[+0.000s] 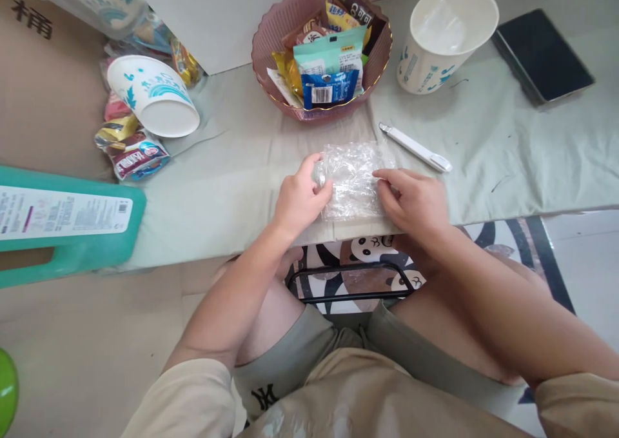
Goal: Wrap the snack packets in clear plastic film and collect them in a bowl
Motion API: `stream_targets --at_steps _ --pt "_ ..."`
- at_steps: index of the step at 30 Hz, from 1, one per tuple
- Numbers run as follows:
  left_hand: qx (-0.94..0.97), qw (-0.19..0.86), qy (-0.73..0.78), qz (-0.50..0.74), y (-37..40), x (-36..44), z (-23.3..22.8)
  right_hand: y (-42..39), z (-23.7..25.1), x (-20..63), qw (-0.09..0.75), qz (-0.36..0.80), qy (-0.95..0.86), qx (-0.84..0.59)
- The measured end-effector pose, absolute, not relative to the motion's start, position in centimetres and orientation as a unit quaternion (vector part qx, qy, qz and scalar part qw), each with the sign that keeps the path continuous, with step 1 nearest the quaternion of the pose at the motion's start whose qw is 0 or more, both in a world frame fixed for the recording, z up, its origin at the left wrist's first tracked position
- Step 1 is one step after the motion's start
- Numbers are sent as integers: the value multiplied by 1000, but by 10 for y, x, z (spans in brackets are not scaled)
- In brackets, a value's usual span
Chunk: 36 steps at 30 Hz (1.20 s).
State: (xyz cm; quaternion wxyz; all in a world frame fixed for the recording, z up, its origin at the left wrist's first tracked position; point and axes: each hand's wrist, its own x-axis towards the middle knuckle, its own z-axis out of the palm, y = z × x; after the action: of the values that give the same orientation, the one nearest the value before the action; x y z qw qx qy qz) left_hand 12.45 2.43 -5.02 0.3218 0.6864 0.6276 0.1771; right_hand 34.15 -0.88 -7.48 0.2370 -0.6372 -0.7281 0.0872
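Both hands, left hand (300, 199) and right hand (413, 199), grip clamped on plastic bag (352, 180) at table edge (507, 209).

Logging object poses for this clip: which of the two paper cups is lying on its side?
The paper cup at far left, beside the snack wrappers, lies tipped over. The other paper cup, right of the pink basket, stands upright.

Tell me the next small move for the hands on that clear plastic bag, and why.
Probably pinch and pull the two sides apart. The left hand and right hand each grip an opposite edge of the crumpled clear plastic bag, which lies flat near the table's front edge and looks closed. The white pen-like tool lies untouched beside it.
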Motion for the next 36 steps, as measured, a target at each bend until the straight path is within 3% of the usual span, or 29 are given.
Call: stream_targets --at_steps 3,6,11,15,21,24,29,33,36 --pt "709 232 653 129 24 125 -54 -8 -77 340 199 53 -728 -654" --pt "709 168 675 119 26 122 -59 -8 -75 340 219 3 -719 -660" --pt "788 72 547 273 26 114 -64 -13 -74 338 278 22 -800 -531" --pt "887 114 368 255 27 113 -65 -17 -83 334 215 67 -843 -488" --pt "857 177 470 115 37 110 -72 -16 -84 333 166 83 -829 -527" --pt "844 176 491 121 38 106 -69 -14 -80 340 201 90 -822 -525" --pt "851 168 438 238 23 104 -50 -11 -78 356 236 129 -859 -435" --pt "914 208 324 132 11 103 -45 -10 -79 360 235 148 -857 -434" --pt "912 227 323 114 14 97 -50 -8 -79 361 248 154 -856 -427"
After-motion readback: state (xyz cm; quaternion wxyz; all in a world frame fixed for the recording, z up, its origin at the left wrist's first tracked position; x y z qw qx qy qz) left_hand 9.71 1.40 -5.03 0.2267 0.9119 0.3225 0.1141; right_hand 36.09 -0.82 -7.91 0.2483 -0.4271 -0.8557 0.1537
